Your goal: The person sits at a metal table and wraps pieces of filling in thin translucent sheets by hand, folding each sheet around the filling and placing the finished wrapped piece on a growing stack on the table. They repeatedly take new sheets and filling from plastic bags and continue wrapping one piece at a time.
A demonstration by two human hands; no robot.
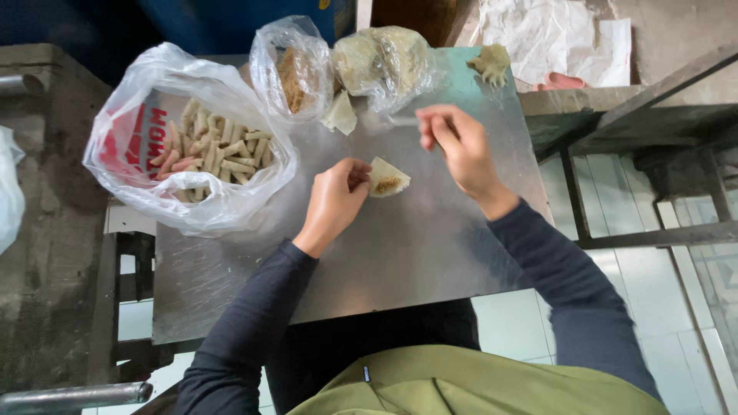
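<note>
My left hand (337,201) pinches a pale folded wrapper (388,178) with brown filling showing on it, held just above the metal tabletop (400,253). My right hand (455,147) hovers to the right of it, fingers curled around a thin pale stick-like utensil (401,121) that points toward the bags. Both arms wear dark long sleeves.
A large clear plastic bag (184,146) of several rolled pale snacks sits at the left. Behind it stand a small bag of brown filling (292,73) and a bag of pale wrappers (384,61). A dough scrap (492,63) lies at the far right corner. Crumpled white paper (557,34) lies beyond.
</note>
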